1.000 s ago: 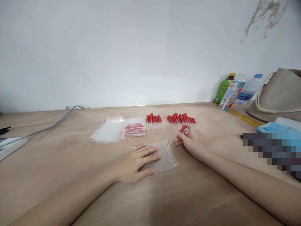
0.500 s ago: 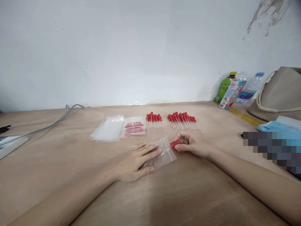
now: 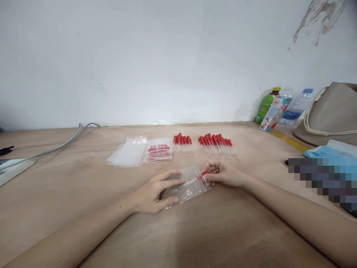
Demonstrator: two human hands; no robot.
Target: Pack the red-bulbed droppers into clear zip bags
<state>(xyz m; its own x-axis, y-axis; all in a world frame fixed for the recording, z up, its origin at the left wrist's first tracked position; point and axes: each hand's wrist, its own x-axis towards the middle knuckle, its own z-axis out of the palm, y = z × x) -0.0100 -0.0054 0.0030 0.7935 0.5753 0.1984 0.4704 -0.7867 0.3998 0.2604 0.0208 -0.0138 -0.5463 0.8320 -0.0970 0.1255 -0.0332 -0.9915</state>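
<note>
A clear zip bag [image 3: 187, 185] lies on the wooden table in front of me. My left hand [image 3: 156, 190] grips its left end, fingers curled over it and thumb at its near edge. My right hand [image 3: 223, 173] pinches the red bulb of a glass dropper [image 3: 201, 175] at the bag's open right end; the dropper's thin stem lies inside the bag. Behind the hands lie two rows of red-capped droppers, one [image 3: 182, 144] and a longer one [image 3: 216, 144].
A stack of empty clear bags [image 3: 128, 155] and a filled bag of droppers [image 3: 158, 151] lie at the back left. Bottles [image 3: 275, 108], a beige bag [image 3: 331, 115] and a blue packet [image 3: 329, 152] stand right. A grey cable [image 3: 55, 149] runs along the left.
My right hand took a dropper from the right row, brought it down to the bag's mouth and slid its stem inside. My left hand went from flat on the bag to gripping it.
</note>
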